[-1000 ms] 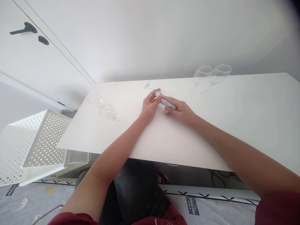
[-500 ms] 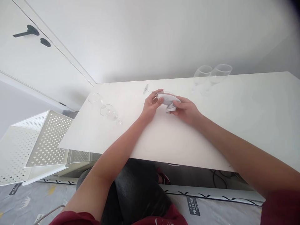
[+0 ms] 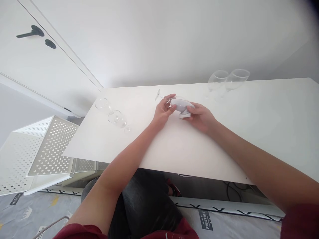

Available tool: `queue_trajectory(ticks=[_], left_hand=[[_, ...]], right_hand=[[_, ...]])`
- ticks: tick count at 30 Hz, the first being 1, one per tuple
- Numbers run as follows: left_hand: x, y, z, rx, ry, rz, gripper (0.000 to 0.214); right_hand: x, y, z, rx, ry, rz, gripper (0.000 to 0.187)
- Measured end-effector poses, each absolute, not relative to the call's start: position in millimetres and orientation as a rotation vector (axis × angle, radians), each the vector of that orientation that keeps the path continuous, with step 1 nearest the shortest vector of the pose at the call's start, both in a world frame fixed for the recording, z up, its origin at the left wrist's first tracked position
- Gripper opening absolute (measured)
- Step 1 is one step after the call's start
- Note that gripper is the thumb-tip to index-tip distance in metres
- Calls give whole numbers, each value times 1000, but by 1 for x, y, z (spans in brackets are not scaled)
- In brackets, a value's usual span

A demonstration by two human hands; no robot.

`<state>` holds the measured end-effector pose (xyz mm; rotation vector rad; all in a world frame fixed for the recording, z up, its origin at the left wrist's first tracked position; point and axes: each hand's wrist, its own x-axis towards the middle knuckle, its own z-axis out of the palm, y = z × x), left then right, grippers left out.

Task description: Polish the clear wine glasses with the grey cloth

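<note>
My left hand [image 3: 163, 111] is closed around a clear wine glass [image 3: 179, 99], which lies tilted sideways above the table, its foot pointing left. My right hand [image 3: 200, 116] grips what looks like a white cloth [image 3: 184, 116] at the bowl's right end, with a fold hanging below. White material shows through or against the bowl; I cannot tell how much of it is inside. The right fingertips are partly hidden by the cloth and glass.
Two wine glasses [image 3: 236, 79] stand at the back right of the white table [image 3: 159, 149]. Two more stemmed glasses [image 3: 117, 119] are at the left. A white perforated rack [image 3: 53, 146] adjoins the table's left end. Dark cables [image 3: 233, 191] hang beneath the table.
The glass and the white cloth have turned slightly in my hands, and the hanging fold looks flatter. Both hands keep their hold; the whole view has shifted a little.
</note>
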<state>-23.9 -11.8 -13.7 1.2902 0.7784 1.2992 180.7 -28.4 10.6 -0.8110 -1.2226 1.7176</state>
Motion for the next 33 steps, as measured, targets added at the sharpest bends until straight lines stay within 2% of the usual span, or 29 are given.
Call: queue_trajectory(ticks=[2, 7, 13, 16, 20, 23, 27, 30, 33], left_hand=[[-22, -12, -12, 1300, 715, 1316, 70], [-23, -13, -12, 1208, 901, 1306, 60], [-23, -11, -12, 1302, 843, 1371, 65], [-20, -15, -7, 1261, 798, 1348, 62], [-21, -17, -8, 1109, 887, 1288, 64], [-24, -14, -12, 1118, 854, 1313, 67], [-22, -15, -9, 1229, 671, 1338, 68], [-19, -19, -4, 1204, 696, 1298, 59], [-20, -19, -6, 1137, 823, 1302, 59]], right_hand=[[183, -27, 12, -786, -1228, 1690, 43], [177, -32, 7, -897, -1541, 1272, 53], [183, -23, 3, -831, -1221, 1634, 48], [184, -22, 3, -795, -1211, 1552, 47], [178, -29, 5, -862, -1502, 1342, 57], [177, -31, 4, -894, -1514, 1424, 60], [179, -26, 3, -855, -1211, 1594, 51], [180, -27, 3, -823, -1190, 1552, 49], [178, -31, 2, -787, -1348, 1484, 52]])
